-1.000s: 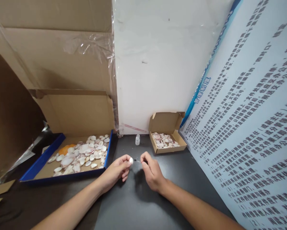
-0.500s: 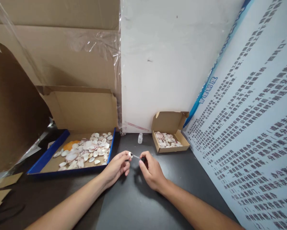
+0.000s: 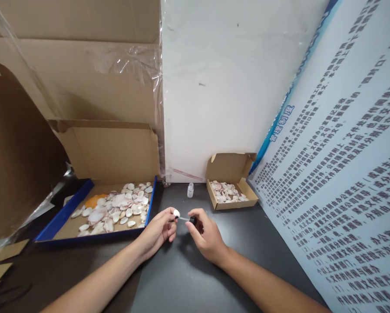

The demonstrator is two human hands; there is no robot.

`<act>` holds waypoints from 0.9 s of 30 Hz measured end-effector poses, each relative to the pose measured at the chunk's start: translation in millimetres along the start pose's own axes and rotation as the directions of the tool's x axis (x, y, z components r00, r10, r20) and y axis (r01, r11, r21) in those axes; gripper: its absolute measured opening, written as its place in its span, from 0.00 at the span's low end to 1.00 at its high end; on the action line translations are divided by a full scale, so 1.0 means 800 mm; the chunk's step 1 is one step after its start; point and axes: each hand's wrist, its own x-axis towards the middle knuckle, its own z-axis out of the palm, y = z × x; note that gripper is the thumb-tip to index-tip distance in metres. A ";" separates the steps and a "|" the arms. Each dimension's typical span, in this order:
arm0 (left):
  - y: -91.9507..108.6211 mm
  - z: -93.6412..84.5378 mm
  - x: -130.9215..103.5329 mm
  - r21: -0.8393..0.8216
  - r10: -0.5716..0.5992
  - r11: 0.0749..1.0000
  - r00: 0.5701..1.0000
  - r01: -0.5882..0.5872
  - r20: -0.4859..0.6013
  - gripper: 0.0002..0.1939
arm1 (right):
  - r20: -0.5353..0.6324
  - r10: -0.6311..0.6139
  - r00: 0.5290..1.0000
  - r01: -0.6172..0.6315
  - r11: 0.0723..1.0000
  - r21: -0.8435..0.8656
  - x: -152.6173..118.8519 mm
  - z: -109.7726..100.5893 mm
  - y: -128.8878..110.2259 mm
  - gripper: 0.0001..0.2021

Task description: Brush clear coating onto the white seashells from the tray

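My left hand [image 3: 159, 229] pinches a small white seashell [image 3: 176, 213] between thumb and fingertips; a dark spot shows at its lower edge. Between the thumb and fingers of my right hand [image 3: 207, 234] is a black-capped applicator [image 3: 193, 220]. Its thin pale stem points left, and the end meets the shell or lies right by it. Whether that end is a brush is too small to tell. Beyond both hands an uncapped small clear bottle [image 3: 190, 190] with a white label stands upright on the dark table [image 3: 178, 278].
On the left a blue-edged cardboard box [image 3: 152, 204] lies open with many seashells and an orange piece [image 3: 95, 201] inside. A smaller open box [image 3: 230, 205] of shells sits behind my right hand. A printed board [image 3: 341, 174] slants along the right side; a white wall panel [image 3: 211, 95] stands behind.
The shell has turned in my left fingers, showing more of its white side. My right hand has shifted slightly left, bringing the applicator closer in. The bottle and boxes rest where they were.
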 end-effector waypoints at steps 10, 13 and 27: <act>0.000 0.000 0.000 0.006 -0.023 1.000 1.000 0.023 0.011 0.08 | -0.019 -0.108 0.994 0.109 0.994 0.031 -0.001 -0.005 -0.002 0.07; 0.000 -0.001 0.000 0.003 -0.025 1.000 1.000 0.025 0.017 0.07 | -0.002 -0.147 0.989 0.147 0.988 0.037 -0.001 -0.006 -0.004 0.07; -0.003 -0.004 0.003 -0.016 -0.014 1.000 1.000 0.015 0.027 0.07 | -0.040 -0.135 0.990 0.133 0.990 -0.053 -0.002 -0.007 -0.011 0.09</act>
